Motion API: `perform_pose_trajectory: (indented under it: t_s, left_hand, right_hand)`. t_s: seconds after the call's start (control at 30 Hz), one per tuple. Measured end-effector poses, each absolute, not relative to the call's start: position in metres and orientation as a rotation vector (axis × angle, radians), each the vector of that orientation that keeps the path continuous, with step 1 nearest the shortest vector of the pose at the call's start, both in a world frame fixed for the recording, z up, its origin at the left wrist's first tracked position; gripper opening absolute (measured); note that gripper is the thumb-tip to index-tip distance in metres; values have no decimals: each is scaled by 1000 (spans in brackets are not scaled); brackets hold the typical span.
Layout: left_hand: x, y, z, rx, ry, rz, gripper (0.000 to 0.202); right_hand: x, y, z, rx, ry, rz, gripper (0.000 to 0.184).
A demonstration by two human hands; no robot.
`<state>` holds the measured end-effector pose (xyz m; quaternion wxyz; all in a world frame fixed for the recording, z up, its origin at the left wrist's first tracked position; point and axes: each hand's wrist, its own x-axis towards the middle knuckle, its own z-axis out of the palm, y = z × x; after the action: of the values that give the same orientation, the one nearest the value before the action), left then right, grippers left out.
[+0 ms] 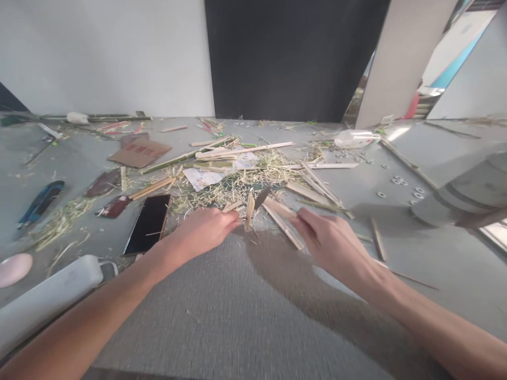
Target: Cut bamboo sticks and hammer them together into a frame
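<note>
My right hand (330, 237) is closed around the light wooden handle of a knife (279, 207), whose dark blade points left and up. Just left of the blade, a short bamboo strip (249, 211) stands nearly on end. My left hand (208, 229) is closed beside that strip, its fingertips pinching it at the lower end, partly hidden from view. Behind both hands spreads a heap of pale shavings (265, 171) with split bamboo pieces (222, 155) lying across it. Another split piece (285, 229) rests on the table under the knife.
On the left lie a black phone (147, 224), a blue-black utility knife (41, 203), a cardboard piece (140, 152) and a white oblong case (51, 301). To the right are small white rings (399, 180), a clear plastic bottle (356, 139) and a large grey cylindrical object (467, 184).
</note>
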<state>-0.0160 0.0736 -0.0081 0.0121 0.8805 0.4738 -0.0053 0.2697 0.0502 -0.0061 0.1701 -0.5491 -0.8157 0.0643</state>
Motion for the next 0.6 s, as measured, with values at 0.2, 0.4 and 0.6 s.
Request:
perform_pose_trajectory:
  t_s: [0.2,0.4,0.6]
  left_hand:
    - [-15,73,-14,2752,1443,-17,35]
    - [-17,76,-20,2744,1420,28,35]
    - [-18,75,-23,2755,1434,6,35]
  right_hand:
    - [271,53,-11,-1623,-2416,246,38]
    - [273,54,-10,-1635,-2325,204,39]
    - [269,52,-15,-1643,-2332,181,40]
